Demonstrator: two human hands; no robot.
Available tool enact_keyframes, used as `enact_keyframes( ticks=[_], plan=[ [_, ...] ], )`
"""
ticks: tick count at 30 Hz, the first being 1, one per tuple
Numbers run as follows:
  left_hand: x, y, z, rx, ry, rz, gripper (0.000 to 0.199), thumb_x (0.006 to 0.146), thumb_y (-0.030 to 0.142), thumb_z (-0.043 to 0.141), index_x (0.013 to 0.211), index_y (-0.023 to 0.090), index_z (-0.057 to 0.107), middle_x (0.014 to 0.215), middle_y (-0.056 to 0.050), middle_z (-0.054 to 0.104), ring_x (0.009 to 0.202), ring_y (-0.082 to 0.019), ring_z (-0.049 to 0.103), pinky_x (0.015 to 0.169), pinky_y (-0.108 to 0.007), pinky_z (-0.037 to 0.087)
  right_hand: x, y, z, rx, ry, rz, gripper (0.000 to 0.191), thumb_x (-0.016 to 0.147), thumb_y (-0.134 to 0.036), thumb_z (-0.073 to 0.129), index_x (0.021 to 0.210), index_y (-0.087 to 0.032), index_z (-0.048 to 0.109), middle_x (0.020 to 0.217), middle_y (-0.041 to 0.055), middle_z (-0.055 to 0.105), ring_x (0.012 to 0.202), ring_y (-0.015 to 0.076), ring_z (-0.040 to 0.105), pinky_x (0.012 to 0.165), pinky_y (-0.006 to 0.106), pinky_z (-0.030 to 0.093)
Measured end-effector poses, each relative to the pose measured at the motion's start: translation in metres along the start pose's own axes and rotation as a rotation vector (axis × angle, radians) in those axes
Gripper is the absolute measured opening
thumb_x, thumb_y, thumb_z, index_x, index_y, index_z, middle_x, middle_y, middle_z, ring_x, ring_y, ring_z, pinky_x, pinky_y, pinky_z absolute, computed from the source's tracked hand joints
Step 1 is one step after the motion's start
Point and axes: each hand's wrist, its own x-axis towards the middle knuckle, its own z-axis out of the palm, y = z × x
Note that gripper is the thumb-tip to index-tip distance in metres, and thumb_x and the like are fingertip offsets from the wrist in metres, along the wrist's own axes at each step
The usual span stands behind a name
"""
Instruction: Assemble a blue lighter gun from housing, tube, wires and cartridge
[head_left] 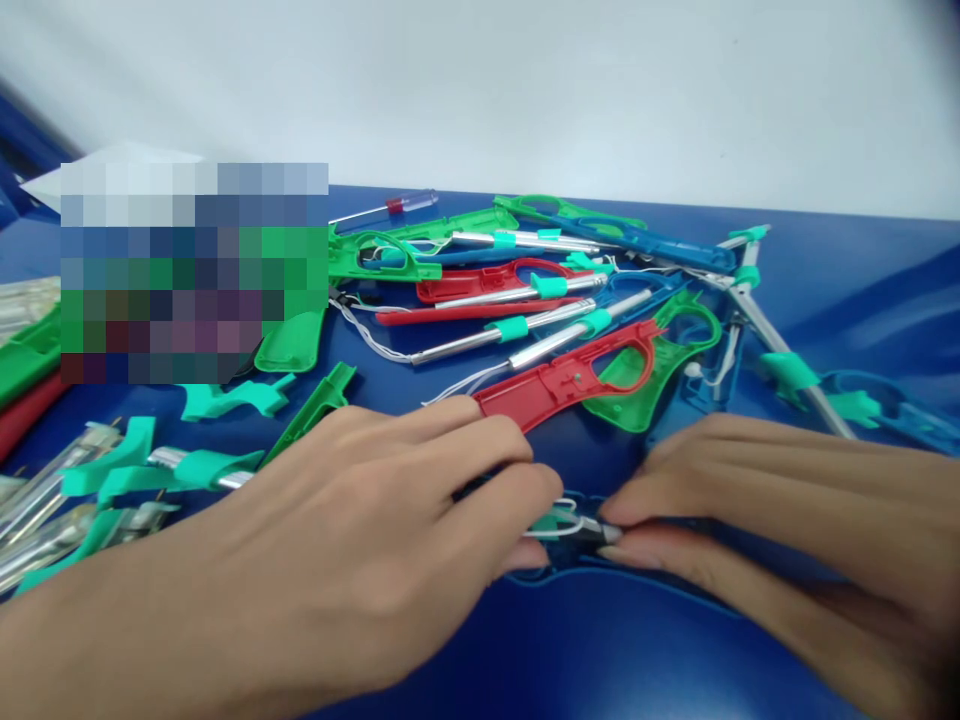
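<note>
Low in the centre lies a blue plastic handle shell (555, 577), partly hidden by both hands. My left hand (405, 530) is closed over its left end, with the fingers curled down and the thumb below. From the right, my right hand (720, 500) pinches a small black and silver part (592, 533) between thumb and forefinger, inside or just over the shell. White wire (559, 532) loops between the two hands, beside a bit of teal material. What the left fingertips touch underneath is hidden.
Beyond my hands lie a red handle shell (540, 385), a green shell (637, 385) and several metal tubes (469, 335) with teal bands and white wires. A screwdriver (409, 203) rests at the back. Clear tubes (45, 490) and teal strips (232, 397) are at left. A blurred-out patch covers the upper left.
</note>
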Motion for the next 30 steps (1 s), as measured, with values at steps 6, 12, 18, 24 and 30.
enact_keyframes(
  ticks=[6,12,18,24,30],
  plan=[
    [0.0,0.006,-0.006,-0.019,0.003,0.039,0.025,0.11,0.014,0.054,0.13,0.017,0.069,0.126,-0.007,0.08,0.088,-0.024,0.07,0.049,-0.043,0.041,-0.006,-0.002,0.001,0.058,-0.023,0.034,0.021,0.116,-0.05,0.061,0.109,-0.036,0.076,0.093,-0.0056,0.084,0.081,0.0191,0.081,0.07,0.029,0.067],
    [0.003,0.006,-0.005,-0.007,-0.017,0.046,0.026,0.105,0.013,0.057,0.126,0.018,0.071,0.118,-0.007,0.081,0.083,-0.027,0.068,0.046,-0.043,0.039,0.009,-0.011,0.012,0.047,-0.059,-0.052,0.026,0.105,-0.058,0.074,0.109,-0.036,0.087,0.092,0.0036,0.084,0.091,0.0315,0.083,0.076,0.04,0.069],
    [-0.001,0.002,-0.003,-0.007,-0.049,0.015,0.025,0.108,0.018,0.06,0.131,0.025,0.067,0.127,-0.004,0.078,0.1,-0.028,0.071,0.05,-0.044,0.04,0.015,-0.013,0.015,0.104,-0.06,-0.049,0.029,0.102,-0.063,0.077,0.109,-0.037,0.088,0.094,0.0043,0.084,0.096,0.0327,0.083,0.076,0.04,0.068],
    [-0.007,0.001,0.003,0.013,-0.061,0.009,0.021,0.119,0.029,0.05,0.129,0.03,0.069,0.125,-0.002,0.076,0.1,-0.024,0.069,0.056,-0.041,0.039,-0.001,0.0,0.004,0.183,-0.039,0.058,0.018,0.11,-0.05,0.072,0.103,-0.035,0.08,0.087,-0.0037,0.083,0.075,0.0199,0.08,0.061,0.031,0.061],
    [-0.004,0.003,-0.003,-0.008,-0.08,-0.012,0.024,0.118,0.029,0.05,0.13,0.029,0.071,0.127,-0.004,0.077,0.097,-0.019,0.073,0.061,-0.032,0.047,-0.004,0.0,0.003,0.134,-0.063,0.048,0.008,0.11,-0.042,0.072,0.105,-0.037,0.074,0.089,-0.0098,0.083,0.074,0.0156,0.08,0.061,0.027,0.062]
  ],
)
